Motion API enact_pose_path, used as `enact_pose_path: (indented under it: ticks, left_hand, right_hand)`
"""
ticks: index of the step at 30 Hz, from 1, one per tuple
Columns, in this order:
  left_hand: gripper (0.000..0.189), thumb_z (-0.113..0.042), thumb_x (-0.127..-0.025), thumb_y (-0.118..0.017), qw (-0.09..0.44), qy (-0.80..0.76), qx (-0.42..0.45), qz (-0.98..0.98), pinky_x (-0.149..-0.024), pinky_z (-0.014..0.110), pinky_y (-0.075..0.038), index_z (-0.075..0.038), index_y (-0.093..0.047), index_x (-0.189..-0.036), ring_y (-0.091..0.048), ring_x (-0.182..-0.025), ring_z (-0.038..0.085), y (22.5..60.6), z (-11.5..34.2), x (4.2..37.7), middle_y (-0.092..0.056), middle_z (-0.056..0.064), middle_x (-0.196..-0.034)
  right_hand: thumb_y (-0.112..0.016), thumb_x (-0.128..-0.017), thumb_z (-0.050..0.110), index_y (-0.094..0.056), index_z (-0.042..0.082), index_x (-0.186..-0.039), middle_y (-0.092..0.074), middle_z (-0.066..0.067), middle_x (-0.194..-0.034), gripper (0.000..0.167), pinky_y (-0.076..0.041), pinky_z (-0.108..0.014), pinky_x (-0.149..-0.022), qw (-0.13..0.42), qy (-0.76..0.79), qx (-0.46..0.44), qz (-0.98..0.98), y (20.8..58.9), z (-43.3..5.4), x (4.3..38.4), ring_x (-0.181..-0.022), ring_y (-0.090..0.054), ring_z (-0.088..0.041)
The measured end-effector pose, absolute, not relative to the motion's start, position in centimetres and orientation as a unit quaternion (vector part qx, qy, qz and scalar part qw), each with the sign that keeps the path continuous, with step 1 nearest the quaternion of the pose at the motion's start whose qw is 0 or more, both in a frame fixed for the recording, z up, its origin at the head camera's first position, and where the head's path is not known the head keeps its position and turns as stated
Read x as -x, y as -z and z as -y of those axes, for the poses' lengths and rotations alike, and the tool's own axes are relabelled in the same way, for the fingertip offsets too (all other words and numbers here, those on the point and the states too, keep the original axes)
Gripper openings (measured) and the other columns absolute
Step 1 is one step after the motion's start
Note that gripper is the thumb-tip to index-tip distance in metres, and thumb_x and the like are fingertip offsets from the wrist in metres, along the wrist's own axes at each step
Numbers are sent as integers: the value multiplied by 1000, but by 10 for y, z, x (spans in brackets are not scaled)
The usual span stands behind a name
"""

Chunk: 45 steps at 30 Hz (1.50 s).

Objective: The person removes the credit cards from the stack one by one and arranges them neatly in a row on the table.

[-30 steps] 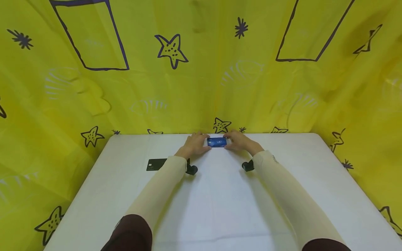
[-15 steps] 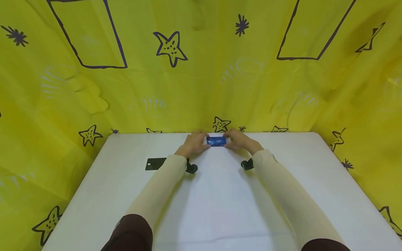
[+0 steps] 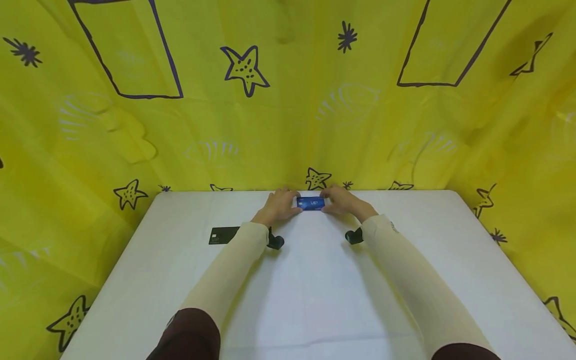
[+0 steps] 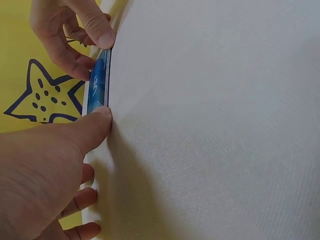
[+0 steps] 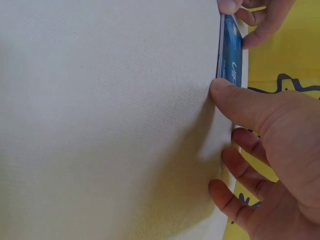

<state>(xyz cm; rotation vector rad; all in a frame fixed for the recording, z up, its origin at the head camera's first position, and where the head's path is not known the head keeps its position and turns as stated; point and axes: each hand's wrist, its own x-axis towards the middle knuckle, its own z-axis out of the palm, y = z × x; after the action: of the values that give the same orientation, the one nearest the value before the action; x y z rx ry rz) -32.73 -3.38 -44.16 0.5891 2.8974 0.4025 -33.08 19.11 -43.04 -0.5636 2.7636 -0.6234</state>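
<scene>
White table (image 3: 324, 290), left hand (image 3: 280, 206) and right hand (image 3: 344, 202) each pinching one end of the blue card (image 3: 310, 203) near the far edge. I'd squeeze both ends evenly, gently, so it sits square.

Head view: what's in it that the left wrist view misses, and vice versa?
Head only: the dark card on the table, partly hidden by the left sleeve; both cream sleeves; a dark piece at each wrist.

Left wrist only: a close look at the near side of the blue card, where several thin lines run along its edge. It may be a stack; I can't confirm that.

Both: left hand and right hand gripping the blue card's opposite ends, white table, yellow backdrop with star prints.
</scene>
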Motion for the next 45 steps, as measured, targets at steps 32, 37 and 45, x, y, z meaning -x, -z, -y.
enact_pose_path:
  ticks: [32, 37, 45]
  left_hand:
    - [55, -38, -98, -71, 41, -110, -214, -970, -109, 49, -39, -13, -59, -145, -54, -119, 28, 441, 33, 324, -61, 11, -131]
    - [54, -38, -98, -71, 40, -109, -215, -970, -108, 47, -39, -13, -59, -144, -54, -115, 26, 441, 35, 324, -61, 9, -128]
    - [53, -38, -98, -71, 38, -118, -216, -968, -108, 45, -39, -13, -59, -144, -53, -113, 25, 443, 38, 325, -60, 9, -126]
  right_hand:
    - [-77, -93, 12, -62, -3, -133, -62, -23, -126, 46, -46, -50, -103, 106, 214, 202, -950, 428, -190, 326, -110, -56, -35]
    - [-77, -93, 13, -61, -3, -134, -61, -22, -125, 47, -46, -50, -103, 100, 209, 210, -950, 427, -190, 325, -110, -56, -34]
    - [-75, -94, 13, -60, -3, -136, -61, -22, -125, 47, -47, -49, -101, 95, 207, 208, -951, 427, -188, 323, -108, -55, -33]
